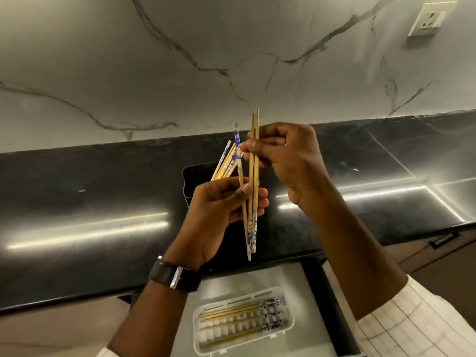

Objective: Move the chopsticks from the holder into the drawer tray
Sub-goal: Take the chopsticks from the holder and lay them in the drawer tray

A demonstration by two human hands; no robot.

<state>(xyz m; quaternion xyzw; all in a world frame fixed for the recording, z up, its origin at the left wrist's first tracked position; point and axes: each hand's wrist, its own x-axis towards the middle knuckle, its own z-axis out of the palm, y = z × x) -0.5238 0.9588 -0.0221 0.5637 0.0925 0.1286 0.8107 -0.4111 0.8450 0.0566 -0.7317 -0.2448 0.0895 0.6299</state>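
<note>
Above the open drawer (319, 300), left hand (221, 204) fingers curl round a chopstick bundle (226, 162). Right hand (286, 155) fingers pinch two upright chopsticks (253, 181). More chopsticks lie in the white tray (203, 349) inside the drawer.

Open drawer (316, 300) below, white tray (288, 328) part-filled with chopsticks (239, 311), counter edge (77, 295) just behind.

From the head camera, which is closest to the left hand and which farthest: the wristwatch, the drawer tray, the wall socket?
From the left hand:
1. Wristwatch, on that arm's own wrist, just below the hand.
2. Drawer tray, lower down in the open drawer, with chopsticks already in it.
3. Wall socket, far off at the upper right, on the marble wall.
</note>
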